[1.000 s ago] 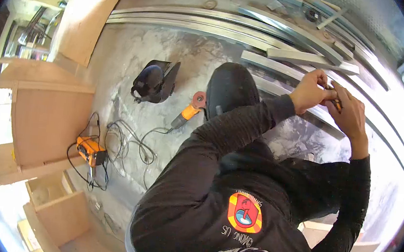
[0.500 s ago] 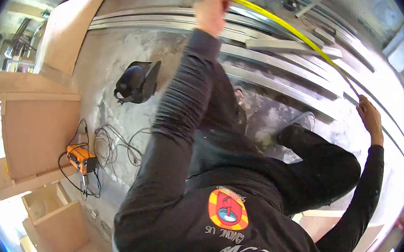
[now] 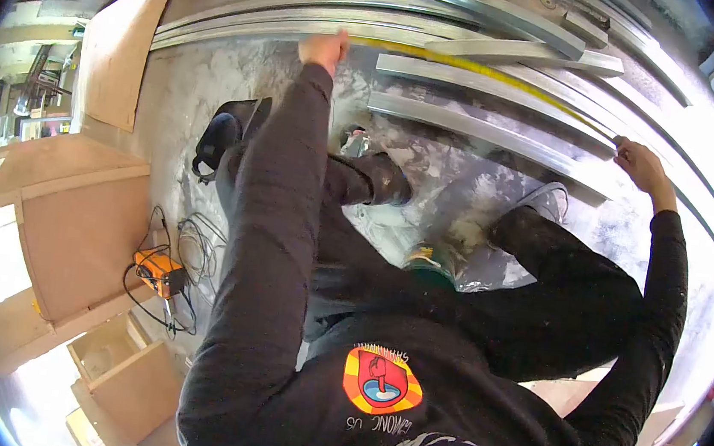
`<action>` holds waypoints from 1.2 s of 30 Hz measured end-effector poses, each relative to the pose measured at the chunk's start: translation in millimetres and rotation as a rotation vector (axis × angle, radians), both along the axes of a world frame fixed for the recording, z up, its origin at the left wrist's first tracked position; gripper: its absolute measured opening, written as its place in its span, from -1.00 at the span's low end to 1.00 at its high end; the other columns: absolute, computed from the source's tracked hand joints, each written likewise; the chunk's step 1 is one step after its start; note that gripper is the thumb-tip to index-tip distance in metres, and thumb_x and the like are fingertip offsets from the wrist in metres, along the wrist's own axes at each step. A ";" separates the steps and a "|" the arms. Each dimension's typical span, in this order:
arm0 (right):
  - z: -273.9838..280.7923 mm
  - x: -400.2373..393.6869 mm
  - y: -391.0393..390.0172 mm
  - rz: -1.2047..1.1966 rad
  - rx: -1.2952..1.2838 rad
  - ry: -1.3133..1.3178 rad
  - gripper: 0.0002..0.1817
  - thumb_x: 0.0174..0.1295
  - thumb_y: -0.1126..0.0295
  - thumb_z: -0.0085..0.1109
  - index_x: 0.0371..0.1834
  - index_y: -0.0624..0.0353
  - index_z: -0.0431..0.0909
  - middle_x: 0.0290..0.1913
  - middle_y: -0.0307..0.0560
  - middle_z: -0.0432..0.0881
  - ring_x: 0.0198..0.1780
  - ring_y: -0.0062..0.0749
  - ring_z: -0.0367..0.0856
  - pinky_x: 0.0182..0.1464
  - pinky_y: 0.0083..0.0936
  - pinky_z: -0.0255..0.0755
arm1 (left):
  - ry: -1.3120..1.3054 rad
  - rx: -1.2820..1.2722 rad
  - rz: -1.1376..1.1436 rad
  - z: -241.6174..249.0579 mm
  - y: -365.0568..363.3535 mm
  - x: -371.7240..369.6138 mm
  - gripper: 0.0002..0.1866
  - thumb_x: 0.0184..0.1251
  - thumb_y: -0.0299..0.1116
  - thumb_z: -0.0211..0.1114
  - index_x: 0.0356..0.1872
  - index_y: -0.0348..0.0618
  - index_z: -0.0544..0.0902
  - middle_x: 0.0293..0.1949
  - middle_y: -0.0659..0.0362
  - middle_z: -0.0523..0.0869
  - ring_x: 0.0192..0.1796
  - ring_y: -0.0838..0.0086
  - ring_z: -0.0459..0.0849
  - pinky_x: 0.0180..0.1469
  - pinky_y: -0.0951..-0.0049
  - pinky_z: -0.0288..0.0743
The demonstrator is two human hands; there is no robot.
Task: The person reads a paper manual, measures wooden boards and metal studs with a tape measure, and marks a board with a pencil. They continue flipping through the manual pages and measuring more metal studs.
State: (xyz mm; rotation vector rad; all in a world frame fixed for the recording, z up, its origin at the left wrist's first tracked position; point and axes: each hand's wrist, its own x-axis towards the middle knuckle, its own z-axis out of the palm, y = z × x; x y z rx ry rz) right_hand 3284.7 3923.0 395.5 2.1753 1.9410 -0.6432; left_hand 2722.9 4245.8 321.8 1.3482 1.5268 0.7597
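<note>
A yellow tape measure (image 3: 500,78) runs stretched between my two hands, over the metal bars on the floor. My left hand (image 3: 324,49) is closed on the tape at its left end, beside the long thin metal bars (image 3: 256,20). At the other end, my right hand (image 3: 644,169) grips the tape close to the end of a short metal bar (image 3: 502,147). Another metal bar (image 3: 482,89) lies parallel to it, just below the tape. The case of the tape measure is hidden.
More metal pieces (image 3: 481,10) lie farther off. A black welding mask (image 3: 226,137) rests by my left leg. To the left are an orange machine (image 3: 159,273) with coiled cables (image 3: 196,246) and wooden boxes (image 3: 80,239). A green bucket-like container (image 3: 432,269) stands between my legs.
My left hand has come down and to the left with the tape, which now lies low along the bars. My right hand moved slightly left. My left leg has shifted toward the mask.
</note>
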 end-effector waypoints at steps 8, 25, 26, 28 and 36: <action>-62.9 -11.1 10.0 0.076 -0.223 0.063 -0.72 0.15 0.24 0.23 -0.10 0.03 0.50 -0.29 -0.02 0.66 -0.22 -0.04 0.64 -0.22 -0.18 0.47 | 0.412 -0.087 -0.124 -172.0 -43.4 -36.4 -0.79 0.10 -0.19 0.36 -0.46 -0.11 0.76 -0.55 0.14 0.72 -0.49 0.43 0.67 -0.36 0.36 0.49; -133.3 7.8 -0.1 0.089 -0.261 0.154 -0.70 0.15 0.30 0.23 -0.05 0.07 0.50 -0.34 0.00 0.66 -0.26 -0.01 0.63 -0.22 -0.16 0.47 | 0.681 -0.018 -0.074 -195.2 -45.9 2.7 -0.85 0.11 -0.24 0.35 -0.41 -0.06 0.76 -0.34 0.06 0.74 -0.24 0.23 0.71 -0.13 0.29 0.53; -138.0 10.5 1.6 0.074 -0.260 0.156 -0.69 0.15 0.31 0.23 -0.04 0.07 0.50 -0.33 -0.01 0.66 -0.25 -0.02 0.63 -0.21 -0.16 0.47 | 0.679 0.008 -0.077 -196.6 -45.0 2.7 -0.84 0.11 -0.24 0.35 -0.40 -0.06 0.76 -0.32 0.07 0.74 -0.23 0.23 0.71 -0.12 0.28 0.53; -149.0 19.1 2.5 0.063 -0.209 0.180 -0.68 0.14 0.32 0.23 -0.03 0.06 0.50 -0.32 -0.01 0.66 -0.23 -0.03 0.63 -0.20 -0.17 0.47 | 0.711 0.017 -0.089 -200.9 -40.3 -1.6 -0.83 0.10 -0.24 0.36 -0.38 -0.08 0.75 -0.33 0.07 0.73 -0.24 0.22 0.71 -0.13 0.27 0.53; -163.0 25.3 18.5 0.014 -0.274 0.083 -0.58 0.11 0.30 0.27 0.08 -0.04 0.51 -0.26 -0.05 0.68 -0.22 -0.10 0.65 -0.17 -0.23 0.49 | 0.673 0.481 -0.334 -175.1 -68.7 84.6 -0.60 0.02 -0.24 0.41 -0.09 -0.12 0.58 -0.15 -0.01 0.59 0.02 0.09 0.49 0.10 0.14 0.36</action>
